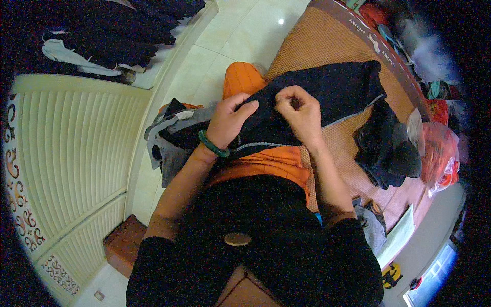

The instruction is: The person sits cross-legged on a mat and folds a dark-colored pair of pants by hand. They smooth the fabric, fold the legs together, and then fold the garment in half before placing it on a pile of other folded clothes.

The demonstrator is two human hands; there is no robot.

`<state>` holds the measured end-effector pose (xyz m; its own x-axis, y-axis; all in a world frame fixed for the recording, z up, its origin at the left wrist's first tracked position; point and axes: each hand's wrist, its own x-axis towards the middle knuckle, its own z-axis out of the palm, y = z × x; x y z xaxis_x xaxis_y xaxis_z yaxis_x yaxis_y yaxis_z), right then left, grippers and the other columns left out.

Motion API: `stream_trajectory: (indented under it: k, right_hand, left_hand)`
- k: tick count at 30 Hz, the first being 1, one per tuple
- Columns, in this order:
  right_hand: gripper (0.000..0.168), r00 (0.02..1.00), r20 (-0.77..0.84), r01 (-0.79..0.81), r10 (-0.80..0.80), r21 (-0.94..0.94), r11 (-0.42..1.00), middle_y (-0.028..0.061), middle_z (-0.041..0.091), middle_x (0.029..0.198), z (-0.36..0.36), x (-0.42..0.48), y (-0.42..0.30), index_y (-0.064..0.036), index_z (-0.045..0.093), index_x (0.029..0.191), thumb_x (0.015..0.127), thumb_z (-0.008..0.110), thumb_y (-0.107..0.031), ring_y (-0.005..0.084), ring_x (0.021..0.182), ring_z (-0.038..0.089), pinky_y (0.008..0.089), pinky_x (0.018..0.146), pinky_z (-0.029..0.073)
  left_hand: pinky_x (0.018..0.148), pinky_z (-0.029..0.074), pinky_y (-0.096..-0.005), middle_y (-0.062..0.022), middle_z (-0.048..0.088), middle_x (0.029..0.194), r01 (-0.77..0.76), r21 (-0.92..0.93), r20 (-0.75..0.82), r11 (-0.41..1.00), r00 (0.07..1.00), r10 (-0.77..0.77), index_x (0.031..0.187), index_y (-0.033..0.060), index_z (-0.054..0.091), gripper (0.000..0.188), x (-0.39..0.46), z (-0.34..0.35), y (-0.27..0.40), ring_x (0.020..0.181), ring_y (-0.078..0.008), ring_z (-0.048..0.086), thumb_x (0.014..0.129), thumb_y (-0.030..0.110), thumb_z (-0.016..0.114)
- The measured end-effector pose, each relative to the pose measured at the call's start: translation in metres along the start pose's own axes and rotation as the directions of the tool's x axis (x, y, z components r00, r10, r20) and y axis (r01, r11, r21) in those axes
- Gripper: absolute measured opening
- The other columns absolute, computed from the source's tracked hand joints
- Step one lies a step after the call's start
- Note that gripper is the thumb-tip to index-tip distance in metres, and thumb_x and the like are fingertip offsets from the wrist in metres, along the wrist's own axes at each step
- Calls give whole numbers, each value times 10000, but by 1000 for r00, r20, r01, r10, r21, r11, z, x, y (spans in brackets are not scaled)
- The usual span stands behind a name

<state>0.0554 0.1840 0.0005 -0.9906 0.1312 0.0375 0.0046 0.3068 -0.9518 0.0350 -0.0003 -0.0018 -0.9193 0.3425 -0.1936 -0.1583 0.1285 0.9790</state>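
A black garment (330,90) with a pale overlocked seam lies across my lap, over orange trousers (264,161). My left hand (232,117), with a green bangle (213,144) on the wrist, rests at its upper edge, thumb apart from the curled fingers. Whether cloth is pinched between those fingers cannot be told. My right hand (301,111) is over the middle of the dark cloth, its thumb and forefinger tips together; anything between them is too small to see. Grey and black cloth (165,142) hangs down at the left.
A woven brown mat (337,153) covers the seat at the right, with a dark cloth pile (383,149) and a red plastic bag (439,153) on it. Pale louvred doors (84,134) stand at the left. Dark clothes (103,34) are at the upper left, above tiled floor (238,34).
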Motion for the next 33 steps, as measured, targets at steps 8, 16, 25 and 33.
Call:
stream_trajectory:
  k: [8,16,25,33]
  right_hand:
    - [38,974,203,-171,97,388,906,-13,609,755,11,-17,-17,-28,604,887,853,594,-42,54,696,587,197,635,469]
    - [70,961,270,-163,57,390,906,18,634,825,31,-32,-19,-13,606,916,848,614,-33,72,761,602,215,679,483]
    - [60,950,193,243,-246,40,969,111,636,884,35,-33,-28,-28,645,849,791,650,-40,241,833,628,324,738,508]
    - [89,921,169,369,-350,-102,924,123,646,875,41,-37,-27,-36,666,861,778,677,-66,281,805,636,343,717,530]
  left_hand:
    - [606,421,-254,-17,556,703,-26,159,98,987,995,11,893,-16,617,251,1,-19,-3,673,-75,510,901,234,593]
    - [587,414,-272,-22,527,663,60,367,322,928,928,-187,883,-21,590,315,-12,-70,-8,647,-81,485,912,293,577]
    - [623,406,-209,43,561,737,113,30,62,993,991,-115,929,-23,612,257,-20,-50,-8,680,-36,477,923,231,570]
    - [592,397,-228,41,574,733,168,-107,4,980,986,-169,874,4,631,228,-21,-49,-9,661,-42,484,914,221,572]
